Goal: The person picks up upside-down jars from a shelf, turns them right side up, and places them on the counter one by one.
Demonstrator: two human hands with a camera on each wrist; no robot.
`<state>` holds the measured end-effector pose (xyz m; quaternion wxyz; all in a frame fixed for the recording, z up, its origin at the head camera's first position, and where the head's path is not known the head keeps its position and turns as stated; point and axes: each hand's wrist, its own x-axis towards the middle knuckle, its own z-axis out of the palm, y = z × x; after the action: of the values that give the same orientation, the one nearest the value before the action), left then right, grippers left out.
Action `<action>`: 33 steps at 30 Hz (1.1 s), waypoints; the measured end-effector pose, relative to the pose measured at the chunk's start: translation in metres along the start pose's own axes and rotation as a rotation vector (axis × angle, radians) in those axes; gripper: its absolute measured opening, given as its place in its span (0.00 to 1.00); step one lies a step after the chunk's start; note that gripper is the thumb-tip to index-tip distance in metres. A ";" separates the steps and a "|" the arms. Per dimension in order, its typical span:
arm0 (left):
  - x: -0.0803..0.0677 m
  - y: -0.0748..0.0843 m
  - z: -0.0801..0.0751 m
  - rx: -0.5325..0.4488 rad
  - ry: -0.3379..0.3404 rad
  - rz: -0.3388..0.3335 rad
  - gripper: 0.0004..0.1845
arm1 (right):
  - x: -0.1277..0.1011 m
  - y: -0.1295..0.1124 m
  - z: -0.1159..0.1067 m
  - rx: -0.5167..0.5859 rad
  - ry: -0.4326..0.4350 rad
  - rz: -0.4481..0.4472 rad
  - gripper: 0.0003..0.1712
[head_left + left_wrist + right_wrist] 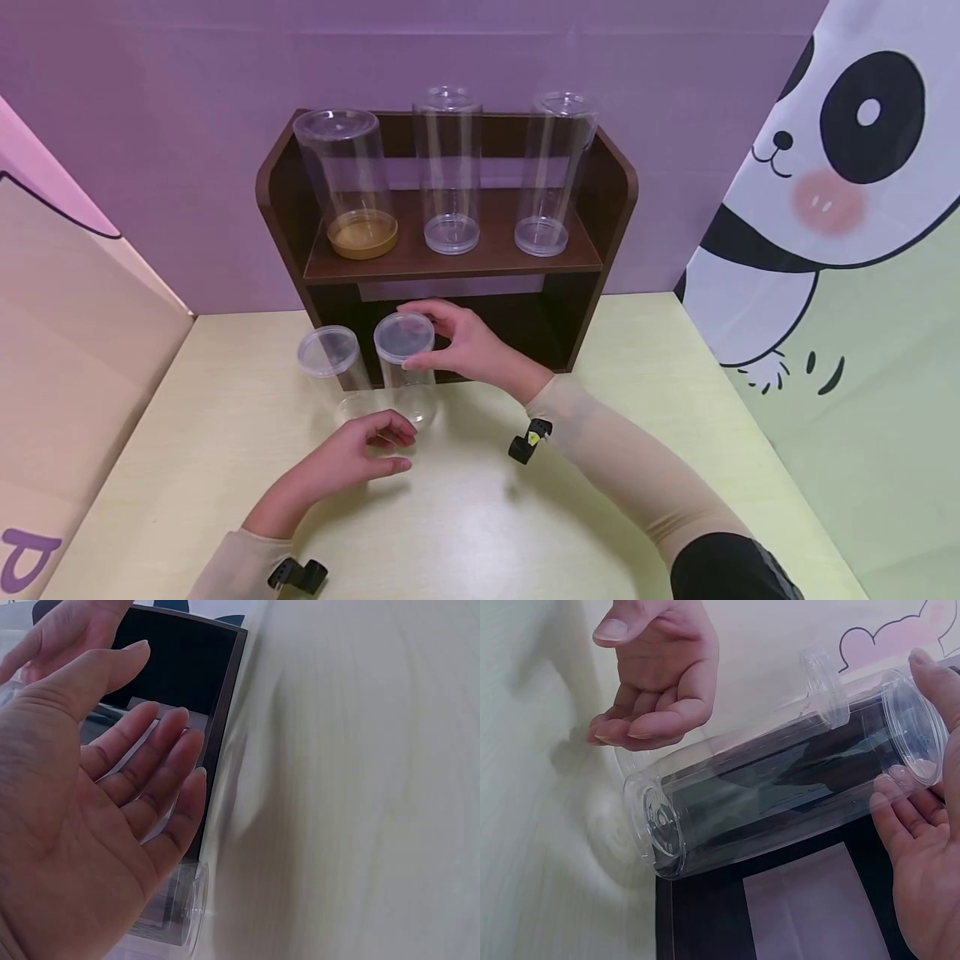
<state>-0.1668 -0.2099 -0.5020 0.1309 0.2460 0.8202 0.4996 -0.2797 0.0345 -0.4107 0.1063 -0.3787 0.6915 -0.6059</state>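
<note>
My right hand [476, 350] holds a clear plastic jar [405, 379] at its lid, thumb on the near side and fingers on the far side. The jar stands upright in front of the shelf's lower compartment; its clear wall and base also show in the right wrist view [765, 795]. Just left of it is a second lidded clear jar [328, 354], its lower part partly hidden. My left hand [352, 454] hovers before both jars with relaxed fingers and nothing in them. The left wrist view shows its palm [82, 802] turned up.
A dark brown two-tier shelf [450, 269] stands against the purple backdrop. Its upper tier bears a wide jar with a gold end [362, 236] and two tall clear jars [452, 183] [551, 183]. Printed panels flank the pale wooden table [480, 533].
</note>
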 end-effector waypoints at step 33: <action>-0.003 0.002 0.001 0.007 -0.017 -0.014 0.19 | 0.008 0.027 0.020 -0.038 0.004 0.042 0.41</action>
<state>-0.1635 -0.2096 -0.5010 0.1408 0.2449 0.8225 0.4937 -0.2837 0.0131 -0.4379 0.1108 -0.3648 0.7108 -0.5911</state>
